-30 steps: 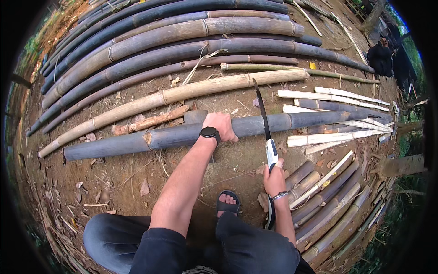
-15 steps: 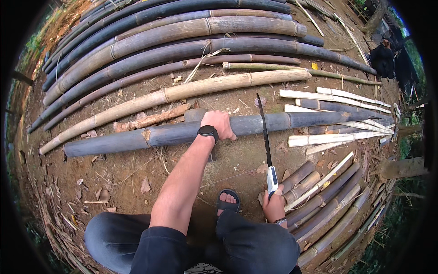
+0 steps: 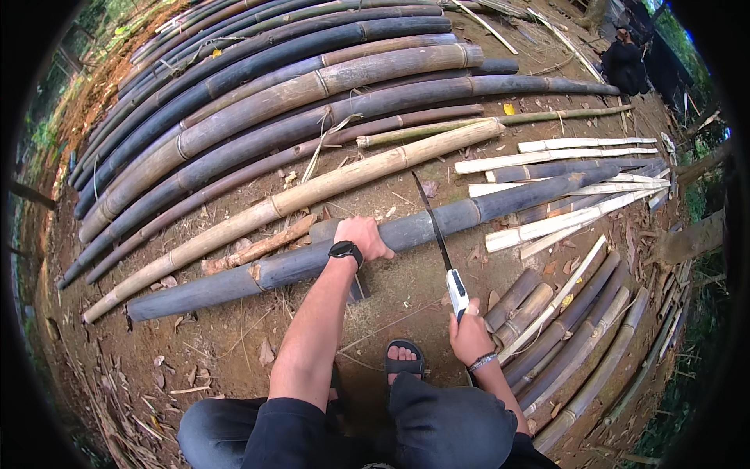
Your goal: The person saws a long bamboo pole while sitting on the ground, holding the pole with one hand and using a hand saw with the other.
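Clamping down from above, the left hand point(image 3: 361, 236) has its grip wrapped over the dark bamboo pole point(image 3: 410, 228), thumb along the near side, fingertips out of sight beyond the curve, a black wristwatch point(image 3: 344, 250) just behind; and on the other side the right hand point(image 3: 471, 334) has its grip folded round the pale-handled saw point(image 3: 455, 286), whose dark blade point(image 3: 437, 234) slants right across the pole; whether the teeth have bitten in, you cannot tell from up here! Now the danger: that blade sits just to the right of the left thumb, so a skip on the smooth, round wall could send it sideways into the knuckles, and a shallow groove would be the likely cause; the pole could roll, too, if the left grip slackened, for it seems to bear on a short dark piece point(image 3: 324, 229) showing at its far side; and out right it lies over loose split strips point(image 3: 539, 227), which might shift, let it sag and make the blade bind; so where is the pole against each grip? Directly beneath the left one, touching the palm, running out to both sides; ahead of the right one and apart from it, the blade alone bridging the gap; the sandalled foot point(image 3: 404, 361) is planted on the dirt, nearer the body than the pole.
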Demonstrator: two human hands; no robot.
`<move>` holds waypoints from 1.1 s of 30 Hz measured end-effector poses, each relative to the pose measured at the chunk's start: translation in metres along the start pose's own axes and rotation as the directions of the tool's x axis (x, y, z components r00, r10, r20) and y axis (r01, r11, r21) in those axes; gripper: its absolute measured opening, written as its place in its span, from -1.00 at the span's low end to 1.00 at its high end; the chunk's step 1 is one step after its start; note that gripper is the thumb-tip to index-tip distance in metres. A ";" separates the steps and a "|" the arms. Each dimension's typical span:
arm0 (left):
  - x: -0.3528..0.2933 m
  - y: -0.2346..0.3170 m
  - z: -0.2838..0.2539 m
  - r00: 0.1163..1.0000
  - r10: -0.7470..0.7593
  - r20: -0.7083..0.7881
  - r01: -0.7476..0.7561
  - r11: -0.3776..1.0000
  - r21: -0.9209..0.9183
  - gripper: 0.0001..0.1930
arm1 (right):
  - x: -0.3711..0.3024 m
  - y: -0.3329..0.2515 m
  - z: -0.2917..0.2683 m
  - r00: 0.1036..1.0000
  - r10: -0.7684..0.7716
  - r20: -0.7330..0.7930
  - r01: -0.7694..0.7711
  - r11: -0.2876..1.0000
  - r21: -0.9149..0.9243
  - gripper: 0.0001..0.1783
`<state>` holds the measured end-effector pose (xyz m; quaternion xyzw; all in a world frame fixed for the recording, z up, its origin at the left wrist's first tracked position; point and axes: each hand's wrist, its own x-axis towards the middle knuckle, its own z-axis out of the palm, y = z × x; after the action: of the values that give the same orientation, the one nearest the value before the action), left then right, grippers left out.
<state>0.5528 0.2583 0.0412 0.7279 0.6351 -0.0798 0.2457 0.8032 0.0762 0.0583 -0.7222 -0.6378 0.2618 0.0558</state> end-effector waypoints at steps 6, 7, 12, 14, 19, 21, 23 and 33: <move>0.003 0.032 -0.007 0.998 -0.011 0.068 0.009 0.999 0.033 -0.29 | 0.046 0.009 0.004 0.998 0.036 -0.052 -0.033 0.997 0.067 -0.56; 0.004 0.017 -0.003 0.999 0.000 0.036 -0.001 1.000 0.014 -0.27 | 0.036 0.002 0.004 1.000 0.016 -0.023 -0.014 0.997 0.079 -0.56; 0.003 0.019 0.005 0.998 -0.059 0.005 0.059 0.997 0.051 -0.28 | -0.006 0.025 0.005 0.999 0.030 0.016 -0.030 0.999 0.045 -0.55; 0.007 0.018 0.005 0.999 -0.031 -0.015 0.032 0.998 0.055 -0.26 | 0.023 0.011 0.000 0.999 -0.007 -0.034 0.011 0.994 0.112 -0.59; 0.007 0.006 0.006 0.997 -0.080 0.016 0.079 0.994 0.074 -0.21 | -0.019 0.022 0.002 0.997 0.022 0.072 -0.030 0.994 0.104 -0.55; 0.006 0.018 0.011 0.998 -0.066 -0.023 0.067 0.994 0.090 -0.25 | -0.004 0.014 -0.006 0.996 0.066 0.056 -0.073 0.988 0.134 -0.50; 0.009 0.025 0.016 0.998 -0.025 -0.060 0.030 0.995 0.094 -0.25 | 0.022 0.012 -0.002 0.999 0.025 -0.021 -0.021 0.989 0.146 -0.55; 0.007 0.035 0.011 1.000 -0.016 -0.013 0.017 0.991 0.135 -0.23 | 0.030 0.029 0.012 1.000 0.008 0.007 -0.009 0.987 0.159 -0.56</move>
<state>0.5902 0.2563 0.0374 0.7381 0.6357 -0.1203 0.1915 0.8257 0.0966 0.0270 -0.7172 -0.6122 0.3142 0.1100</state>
